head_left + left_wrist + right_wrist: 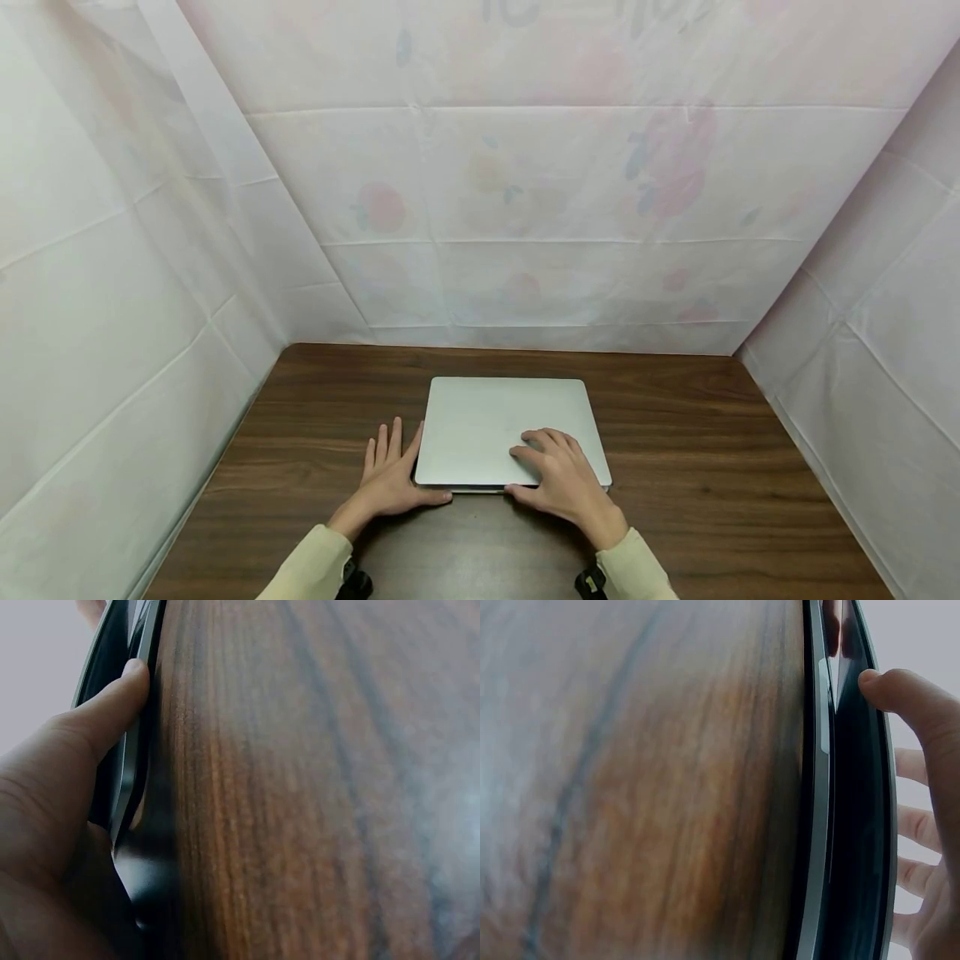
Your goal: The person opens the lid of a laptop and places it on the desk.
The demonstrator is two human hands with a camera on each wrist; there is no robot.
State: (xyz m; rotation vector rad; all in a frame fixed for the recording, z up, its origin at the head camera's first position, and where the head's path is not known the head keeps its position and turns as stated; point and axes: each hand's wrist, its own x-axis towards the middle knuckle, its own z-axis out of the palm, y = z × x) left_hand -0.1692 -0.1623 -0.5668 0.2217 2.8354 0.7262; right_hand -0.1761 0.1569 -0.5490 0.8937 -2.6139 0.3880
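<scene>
A silver laptop [487,421] lies on the wooden table, its lid raised a little from the base along the front edge. My right hand [561,483] pinches the lid near the front right. Its thumb [900,694] sits against the lid's dark inner side [859,825], while the fingers rest on the silver top. My left hand [390,482] is at the front left corner, fingers spread straight beside the laptop. In the left wrist view, the left thumb [112,709] presses on the front edge of the base [129,780].
The brown wood-grain table [697,467] extends on both sides of the laptop. White printed cloth [540,275] hangs behind the far edge, with more white cloth along the left [112,333] and right [877,333] sides.
</scene>
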